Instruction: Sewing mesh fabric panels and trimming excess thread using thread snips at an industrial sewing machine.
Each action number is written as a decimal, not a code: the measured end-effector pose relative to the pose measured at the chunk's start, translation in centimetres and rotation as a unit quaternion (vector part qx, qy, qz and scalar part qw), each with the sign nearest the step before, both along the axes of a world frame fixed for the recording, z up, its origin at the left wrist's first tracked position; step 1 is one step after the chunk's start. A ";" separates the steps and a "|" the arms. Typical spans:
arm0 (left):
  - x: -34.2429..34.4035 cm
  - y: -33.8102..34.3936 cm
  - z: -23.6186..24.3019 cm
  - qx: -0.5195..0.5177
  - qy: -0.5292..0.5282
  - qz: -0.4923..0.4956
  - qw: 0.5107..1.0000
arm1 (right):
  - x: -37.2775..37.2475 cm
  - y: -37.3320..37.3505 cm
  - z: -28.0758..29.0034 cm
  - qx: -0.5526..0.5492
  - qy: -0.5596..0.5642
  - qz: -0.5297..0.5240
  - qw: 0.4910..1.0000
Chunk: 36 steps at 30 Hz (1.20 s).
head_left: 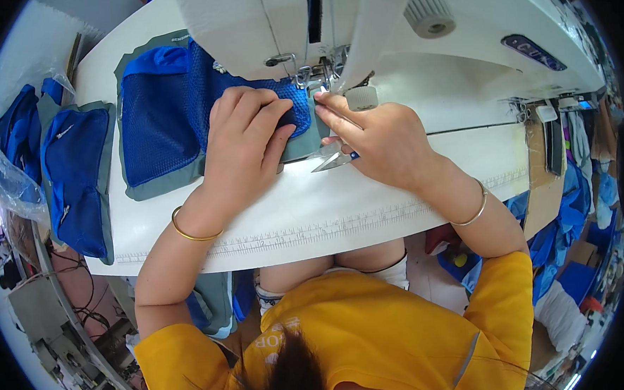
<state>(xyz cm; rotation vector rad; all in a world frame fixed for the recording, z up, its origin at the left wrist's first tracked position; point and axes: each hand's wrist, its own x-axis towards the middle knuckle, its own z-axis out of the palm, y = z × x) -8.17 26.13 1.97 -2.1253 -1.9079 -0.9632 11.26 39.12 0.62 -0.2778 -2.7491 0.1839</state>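
A blue mesh pouch piece with grey edging (159, 136) lies on the white sewing table (313, 209), its right corner at the presser foot (306, 77) of the white sewing machine (239, 22). My left hand (249, 135) rests on the piece with bent fingers pressed together, gripping the mesh against the table. My right hand (383, 142) holds silver thread snips (328, 162), blades pointing down-left. Its index and middle fingertips touch the piece's grey edge just right of the foot. The fingertips under my right hand are partly hidden.
More blue and grey pieces (78, 172) lie at the table's left end beside clear plastic (23, 196). A printed ruler strip runs along the front edge. Cardboard (542, 204) and heaps of blue fabric (567, 210) are at the right. Cables hang at lower left.
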 end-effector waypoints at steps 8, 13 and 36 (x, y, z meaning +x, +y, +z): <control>-0.2 -0.6 -0.1 0.071 0.074 -0.034 0.994 | 0.3 -0.8 1.3 -0.052 0.079 -0.032 0.995; 0.5 -0.9 -0.8 0.033 0.066 -0.044 0.996 | 0.3 -0.9 1.0 -0.015 0.059 -0.034 0.998; 0.5 -0.6 -0.5 -0.004 0.071 -0.083 0.994 | 0.2 -1.3 0.1 0.029 0.076 -0.055 0.995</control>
